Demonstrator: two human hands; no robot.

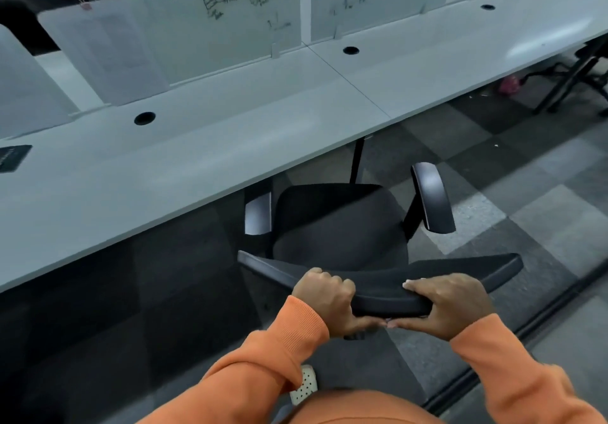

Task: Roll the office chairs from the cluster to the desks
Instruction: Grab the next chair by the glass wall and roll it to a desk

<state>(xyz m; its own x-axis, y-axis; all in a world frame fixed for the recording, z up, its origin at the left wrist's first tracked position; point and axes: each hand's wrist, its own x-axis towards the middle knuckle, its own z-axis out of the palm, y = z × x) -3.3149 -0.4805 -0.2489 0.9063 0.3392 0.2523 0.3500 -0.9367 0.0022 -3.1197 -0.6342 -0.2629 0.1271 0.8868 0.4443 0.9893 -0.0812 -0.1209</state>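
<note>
The long white desk (197,160) hides my chair's (339,223) left armrest tip and seat front. My left hand (324,295) and right hand (450,302) both grip its backrest top; its wheels are hidden.

Orange sleeves (263,371), ribbed cuffs (304,320); hands (324,295) bare; white perforated shoe (304,385); orange garment (362,407) at waist.
</note>
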